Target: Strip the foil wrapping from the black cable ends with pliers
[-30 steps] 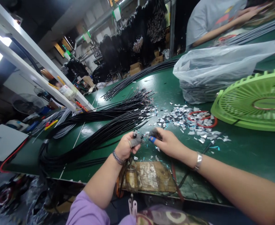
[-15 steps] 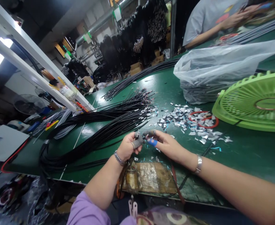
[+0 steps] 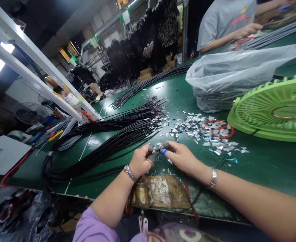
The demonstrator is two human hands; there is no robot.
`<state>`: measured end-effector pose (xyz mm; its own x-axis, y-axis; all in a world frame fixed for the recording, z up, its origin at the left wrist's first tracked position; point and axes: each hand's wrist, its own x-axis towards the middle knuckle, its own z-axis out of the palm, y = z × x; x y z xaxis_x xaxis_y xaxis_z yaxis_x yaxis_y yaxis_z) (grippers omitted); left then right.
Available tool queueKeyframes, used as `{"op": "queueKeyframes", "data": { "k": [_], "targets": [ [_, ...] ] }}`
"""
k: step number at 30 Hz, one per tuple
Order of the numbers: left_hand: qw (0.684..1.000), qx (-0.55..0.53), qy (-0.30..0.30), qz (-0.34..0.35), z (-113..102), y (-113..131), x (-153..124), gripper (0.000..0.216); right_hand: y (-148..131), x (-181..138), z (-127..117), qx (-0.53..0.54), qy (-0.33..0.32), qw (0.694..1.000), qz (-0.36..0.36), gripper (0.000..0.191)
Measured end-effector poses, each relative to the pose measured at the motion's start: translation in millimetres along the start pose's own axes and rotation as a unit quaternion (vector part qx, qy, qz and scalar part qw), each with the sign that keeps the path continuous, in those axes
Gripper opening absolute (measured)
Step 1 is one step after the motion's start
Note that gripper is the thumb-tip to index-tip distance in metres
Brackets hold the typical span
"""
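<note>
My left hand (image 3: 140, 161) is closed, thumb and forefinger pinching the end of a black cable whose length trails left toward the bundle. Grey tape wraps its fingertips. My right hand (image 3: 180, 155), with blue tape on a finger, pinches at the same cable end; the small pale bit between the fingertips is too blurred to make out. Just beyond the hands lies a thick bundle of black cables (image 3: 112, 143), its stripped ends facing right. Scraps of foil and film (image 3: 190, 126) are scattered past my right hand.
A wooden board (image 3: 168, 191) covered in tape lies at the table's near edge, beside a small jar (image 3: 142, 195). To the right stand a green fan (image 3: 271, 111) and a translucent plastic bag (image 3: 220, 84). A red ring (image 3: 229, 131) lies among scraps. A co-worker (image 3: 223, 23) sits across the table.
Both my hands have shifted slightly; my left hand has turned so its back faces up more, fingers still pinched. The co-worker's hands have moved apart.
</note>
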<state>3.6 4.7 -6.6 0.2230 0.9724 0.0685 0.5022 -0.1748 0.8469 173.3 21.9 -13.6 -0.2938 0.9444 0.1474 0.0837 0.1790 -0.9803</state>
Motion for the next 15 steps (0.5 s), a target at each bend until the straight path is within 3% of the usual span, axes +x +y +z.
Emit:
{"op": "queueKeyframes", "data": {
  "k": [3,6,8,11,15],
  "targets": [
    [0.999,-0.047,-0.005,-0.01,0.4,2.9,1.1,0.033,-0.7,1.4,0.8,0.105,-0.039,0.993,0.049,0.013],
    [0.985,-0.138,-0.058,-0.082,-1.1,4.5,4.7,0.048,1.8,2.4,1.5,0.205,-0.107,0.965,0.125,0.018],
    [0.97,-0.188,-0.086,-0.124,-3.3,4.2,7.0,0.054,3.9,2.8,1.1,0.229,-0.12,0.955,0.148,0.022],
    [0.952,-0.248,-0.081,-0.161,-6.6,3.1,8.8,0.056,5.4,3.6,-1.2,0.185,-0.077,0.972,0.125,0.028],
    [0.943,-0.273,-0.075,-0.174,-7.4,3.9,8.6,0.057,5.5,3.7,-3.8,0.073,-0.026,0.997,0.011,0.029]
  ]
}}
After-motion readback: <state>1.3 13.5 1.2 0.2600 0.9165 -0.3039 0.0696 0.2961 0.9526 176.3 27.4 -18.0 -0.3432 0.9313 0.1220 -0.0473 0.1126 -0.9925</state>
